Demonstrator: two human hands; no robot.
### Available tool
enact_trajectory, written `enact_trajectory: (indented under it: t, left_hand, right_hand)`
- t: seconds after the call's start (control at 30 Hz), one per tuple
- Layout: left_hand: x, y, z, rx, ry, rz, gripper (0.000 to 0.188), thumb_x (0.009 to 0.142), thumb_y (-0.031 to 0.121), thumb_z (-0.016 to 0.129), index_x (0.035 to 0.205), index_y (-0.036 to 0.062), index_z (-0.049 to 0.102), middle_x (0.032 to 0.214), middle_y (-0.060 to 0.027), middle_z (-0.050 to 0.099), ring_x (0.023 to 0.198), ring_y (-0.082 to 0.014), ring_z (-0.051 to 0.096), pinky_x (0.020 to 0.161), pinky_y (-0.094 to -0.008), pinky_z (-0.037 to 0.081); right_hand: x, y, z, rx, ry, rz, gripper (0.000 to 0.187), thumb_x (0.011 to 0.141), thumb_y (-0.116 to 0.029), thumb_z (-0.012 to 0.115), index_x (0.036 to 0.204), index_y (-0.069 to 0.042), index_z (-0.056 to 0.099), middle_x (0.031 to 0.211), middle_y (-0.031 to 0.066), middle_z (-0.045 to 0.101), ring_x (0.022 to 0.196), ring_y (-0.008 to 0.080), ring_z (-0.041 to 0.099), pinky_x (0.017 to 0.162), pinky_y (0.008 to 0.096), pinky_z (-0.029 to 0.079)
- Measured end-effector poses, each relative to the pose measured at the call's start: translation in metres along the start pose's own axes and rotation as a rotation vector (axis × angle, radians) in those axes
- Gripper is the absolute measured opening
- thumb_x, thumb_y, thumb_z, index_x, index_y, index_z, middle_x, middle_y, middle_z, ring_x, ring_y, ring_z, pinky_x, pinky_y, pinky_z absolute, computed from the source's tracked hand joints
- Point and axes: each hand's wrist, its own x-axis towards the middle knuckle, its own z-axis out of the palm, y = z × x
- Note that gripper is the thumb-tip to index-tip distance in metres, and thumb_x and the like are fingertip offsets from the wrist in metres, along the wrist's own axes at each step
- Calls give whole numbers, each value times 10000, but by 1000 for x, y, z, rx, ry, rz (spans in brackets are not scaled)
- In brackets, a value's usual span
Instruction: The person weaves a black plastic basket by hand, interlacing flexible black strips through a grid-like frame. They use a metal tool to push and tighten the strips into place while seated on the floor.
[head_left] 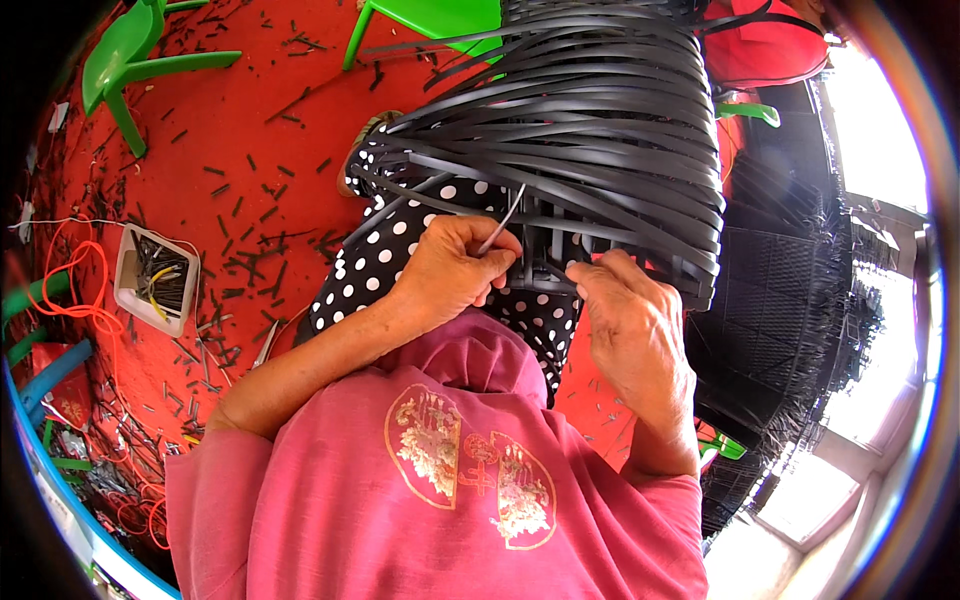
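A partly woven piece of black flat strips (600, 130) rests across my lap, its long loose ends fanning out to the left. My left hand (455, 268) is closed in a pinch at its near edge. Between its thumb and finger a thin, shiny grey strip (508, 214) sticks up at a slant; whether it is plastic or metal I cannot tell. Over at the near right of the weave is my right hand (632, 315), fingers curled and fingertips pressed together against the black strips. What those fingertips pinch is hidden.
Black offcuts (265, 215) litter the red floor (190, 120). A pale bin (155, 278) holding black pieces and a yellow-handled tool stands at left, near an orange cord (75, 300). Green chairs (135, 70) stand behind. Stacked black woven pieces (775, 290) fill the right.
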Motion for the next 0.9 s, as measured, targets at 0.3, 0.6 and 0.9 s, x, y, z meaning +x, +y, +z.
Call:
enact_trajectory:
  t: [0.3, 0.6, 0.9]
  left_hand:
    - [1, 2, 7, -30, 72, 1, 122, 837, 97, 667, 784, 5, 607, 618, -35, 568, 462, -57, 446, 412, -203, 344]
    - [21, 20, 6, 676, 173, 112, 296, 654, 218, 724, 586, -17, 560, 574, -179, 601, 563, -261, 612, 538, -355, 472]
    - [26, 13, 6, 503, 142, 85, 180, 617, 128, 663, 593, -21, 565, 514, -127, 548, 501, -196, 550, 500, -332, 438]
  right_hand:
    - [5, 2, 5, -30, -4, -54, 237, 713, 50, 565, 938, 10, 630, 778, 144, 566, 650, 344, 584, 585, 401, 466]
    - [0, -2, 2, -15, -22, -55, 124, 810, -42, 604, 921, 1, 639, 751, 143, 558, 628, 350, 575, 567, 402, 462]
    - [4, -6, 14, -143, 34, 15, 98, 789, -30, 594, 886, -22, 604, 769, 140, 602, 660, 349, 596, 579, 409, 468]
